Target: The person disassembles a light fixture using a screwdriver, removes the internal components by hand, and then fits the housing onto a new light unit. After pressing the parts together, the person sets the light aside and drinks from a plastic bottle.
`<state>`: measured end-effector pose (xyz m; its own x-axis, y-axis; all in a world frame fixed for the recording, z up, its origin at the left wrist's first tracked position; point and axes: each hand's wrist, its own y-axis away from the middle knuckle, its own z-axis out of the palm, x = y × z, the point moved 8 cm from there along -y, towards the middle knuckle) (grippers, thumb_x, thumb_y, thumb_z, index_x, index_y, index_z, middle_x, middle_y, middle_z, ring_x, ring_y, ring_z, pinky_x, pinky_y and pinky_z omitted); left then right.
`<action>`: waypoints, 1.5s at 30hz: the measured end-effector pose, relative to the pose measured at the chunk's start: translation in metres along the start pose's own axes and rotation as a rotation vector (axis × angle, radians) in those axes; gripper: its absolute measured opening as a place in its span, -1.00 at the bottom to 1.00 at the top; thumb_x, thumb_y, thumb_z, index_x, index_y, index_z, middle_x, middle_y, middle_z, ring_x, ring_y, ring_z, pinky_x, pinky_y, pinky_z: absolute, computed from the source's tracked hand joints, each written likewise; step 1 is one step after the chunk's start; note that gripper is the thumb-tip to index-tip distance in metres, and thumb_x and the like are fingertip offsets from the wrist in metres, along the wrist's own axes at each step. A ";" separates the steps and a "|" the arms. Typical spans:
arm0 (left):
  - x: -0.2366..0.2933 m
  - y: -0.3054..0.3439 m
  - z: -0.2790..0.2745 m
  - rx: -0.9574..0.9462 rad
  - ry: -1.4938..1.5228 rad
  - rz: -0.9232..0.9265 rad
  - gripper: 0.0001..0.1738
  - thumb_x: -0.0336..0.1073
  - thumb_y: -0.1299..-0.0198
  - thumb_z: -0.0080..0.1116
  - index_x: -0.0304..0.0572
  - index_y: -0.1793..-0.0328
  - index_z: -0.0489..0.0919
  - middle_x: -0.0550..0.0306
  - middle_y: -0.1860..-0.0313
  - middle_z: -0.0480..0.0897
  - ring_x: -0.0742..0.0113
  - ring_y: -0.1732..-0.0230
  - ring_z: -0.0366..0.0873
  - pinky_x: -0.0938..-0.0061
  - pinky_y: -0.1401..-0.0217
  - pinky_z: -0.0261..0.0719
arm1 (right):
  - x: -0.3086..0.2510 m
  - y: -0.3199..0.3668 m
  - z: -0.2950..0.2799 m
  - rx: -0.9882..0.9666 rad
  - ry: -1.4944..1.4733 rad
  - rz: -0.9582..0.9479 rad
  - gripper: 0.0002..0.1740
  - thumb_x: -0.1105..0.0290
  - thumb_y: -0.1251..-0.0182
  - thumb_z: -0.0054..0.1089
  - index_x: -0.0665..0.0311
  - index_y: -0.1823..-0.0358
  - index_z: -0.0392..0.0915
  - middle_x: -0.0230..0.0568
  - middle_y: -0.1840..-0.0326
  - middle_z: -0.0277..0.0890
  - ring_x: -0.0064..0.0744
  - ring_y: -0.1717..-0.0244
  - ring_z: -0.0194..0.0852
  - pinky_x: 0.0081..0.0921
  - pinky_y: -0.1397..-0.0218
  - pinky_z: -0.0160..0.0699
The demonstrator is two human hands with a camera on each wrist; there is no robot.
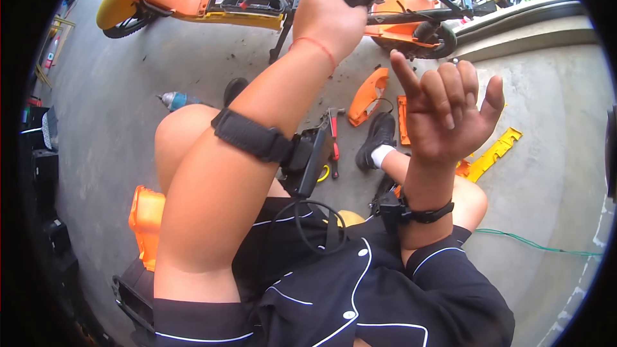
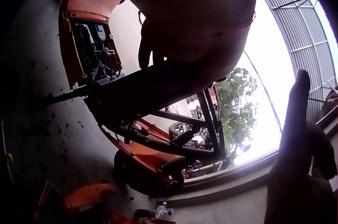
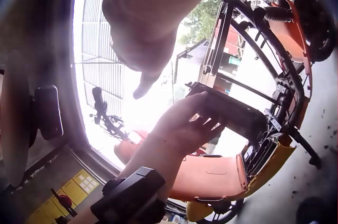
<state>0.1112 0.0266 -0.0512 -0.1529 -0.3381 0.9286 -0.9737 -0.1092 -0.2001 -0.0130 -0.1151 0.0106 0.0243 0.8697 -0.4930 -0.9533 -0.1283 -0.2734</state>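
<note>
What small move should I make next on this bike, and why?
Probably bring your right hand to the dark part at the motorcycle frame to steady it: the left hand alone grips it, while the right is raised and holds nothing.

Head view: daylight enters top right; you get fisheye curvature, black corners. Left wrist view: frame (image 2: 179,119) near-silhouetted against white sky (image 2: 275,79), floor (image 2: 58,147) dim. Right wrist view: glare bleaches centre.
</note>
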 end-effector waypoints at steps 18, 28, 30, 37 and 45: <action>-0.010 0.003 0.012 -0.015 0.055 0.013 -0.43 -0.35 -0.02 0.44 -0.43 -0.17 0.53 -0.03 0.07 0.74 0.30 0.06 0.70 0.42 -0.04 0.63 | -0.002 0.032 0.053 -0.123 -0.178 0.086 -0.49 -0.05 -0.60 -0.12 0.09 0.49 0.19 -0.46 0.64 0.12 -0.52 0.66 0.10 0.59 -0.48 -0.03; 0.016 0.023 0.015 -0.133 0.106 -0.009 -0.40 -0.35 -0.10 0.43 -0.38 -0.26 0.49 -0.04 -0.02 0.67 0.27 0.01 0.66 0.41 0.00 0.63 | -0.004 0.053 0.111 -0.376 -0.483 0.234 -0.46 -0.04 -0.65 -0.22 0.13 0.50 0.23 -0.41 0.68 0.16 -0.53 0.74 0.04 0.69 -0.31 0.14; 0.019 0.023 0.014 -0.136 0.122 -0.018 -0.39 -0.34 -0.11 0.43 -0.38 -0.28 0.48 -0.02 -0.01 0.67 0.27 0.02 0.65 0.41 0.01 0.64 | -0.002 0.058 0.108 -0.544 -0.560 0.258 -0.49 -0.02 -0.49 0.17 0.33 -0.10 0.59 -0.25 0.28 0.66 -0.23 0.41 0.60 0.61 -0.20 0.38; 0.015 0.015 0.006 -0.122 0.176 -0.064 -0.44 -0.36 -0.08 0.41 -0.39 -0.22 0.51 -0.03 -0.05 0.61 0.23 -0.02 0.66 0.37 -0.12 0.59 | -0.006 0.054 0.061 -0.011 -0.313 0.054 -0.43 -0.12 -0.59 -0.21 0.09 0.56 0.24 -0.41 0.67 0.17 -0.43 0.60 0.13 0.61 -0.48 0.00; 0.027 0.026 0.006 -0.177 0.208 -0.068 -0.36 -0.32 -0.10 0.45 -0.43 -0.29 0.48 -0.08 -0.04 0.66 0.25 0.01 0.67 0.41 -0.04 0.64 | -0.005 0.043 0.031 0.036 -0.153 -0.028 -0.47 -0.04 -0.57 -0.22 0.09 0.57 0.23 -0.43 0.72 0.13 -0.50 0.65 0.11 0.54 -0.51 0.03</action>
<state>0.0825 0.0085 -0.0335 -0.1001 -0.1348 0.9858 -0.9944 0.0461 -0.0947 -0.0634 -0.1107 0.0270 0.0072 0.9355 -0.3531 -0.9632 -0.0884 -0.2538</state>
